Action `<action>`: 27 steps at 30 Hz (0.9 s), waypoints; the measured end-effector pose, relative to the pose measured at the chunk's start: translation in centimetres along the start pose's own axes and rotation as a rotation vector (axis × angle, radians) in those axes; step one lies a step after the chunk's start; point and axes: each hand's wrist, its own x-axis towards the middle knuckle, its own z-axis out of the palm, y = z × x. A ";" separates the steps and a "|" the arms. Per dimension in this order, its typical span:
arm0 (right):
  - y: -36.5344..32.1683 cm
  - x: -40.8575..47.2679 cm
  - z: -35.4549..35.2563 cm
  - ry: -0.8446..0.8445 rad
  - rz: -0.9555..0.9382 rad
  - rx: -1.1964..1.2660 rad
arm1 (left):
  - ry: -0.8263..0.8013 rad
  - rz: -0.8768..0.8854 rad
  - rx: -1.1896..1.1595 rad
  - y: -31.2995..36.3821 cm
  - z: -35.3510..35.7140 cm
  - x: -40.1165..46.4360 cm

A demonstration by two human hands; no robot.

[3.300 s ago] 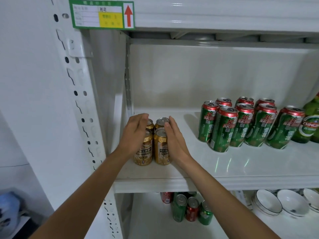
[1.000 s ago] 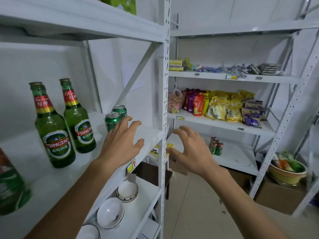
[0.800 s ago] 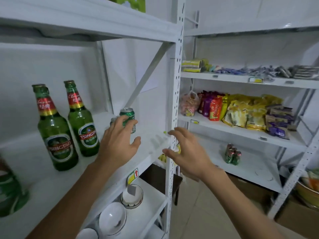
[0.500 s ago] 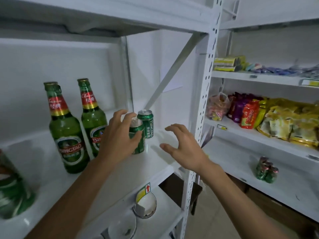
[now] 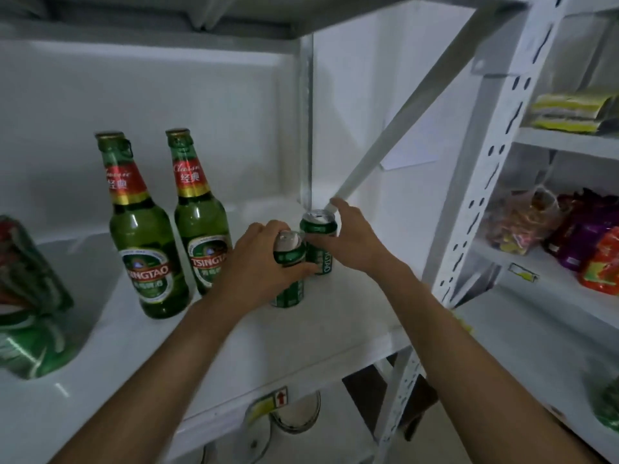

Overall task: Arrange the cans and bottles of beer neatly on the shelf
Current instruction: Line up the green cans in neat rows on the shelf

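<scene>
Two small green beer cans stand at the right end of the white shelf (image 5: 335, 343). My left hand (image 5: 258, 262) is wrapped around the nearer can (image 5: 288, 259). My right hand (image 5: 351, 239) grips the farther can (image 5: 318, 224) from its right side. Both cans stand upright, close together. To their left stand two green Tsingtao bottles, one at the left (image 5: 142, 239) and one at the right (image 5: 201, 226). Blurred green and red cans (image 5: 26, 296) sit at the far left edge.
A white upright post (image 5: 482, 175) and a diagonal brace (image 5: 412, 105) close the shelf's right end. Snack packets (image 5: 576, 236) fill the neighbouring rack on the right. A bowl (image 5: 294, 420) sits on the shelf below.
The view swung from the gold cans at the shelf's left end to its right end. My left hand closed around the nearer green can and my right hand reached in and took the farther one.
</scene>
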 end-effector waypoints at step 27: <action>3.4 -7.1 -4.7 -0.112 -0.250 0.170 | 0.199 -0.103 -0.197 6.7 0.6 -5.8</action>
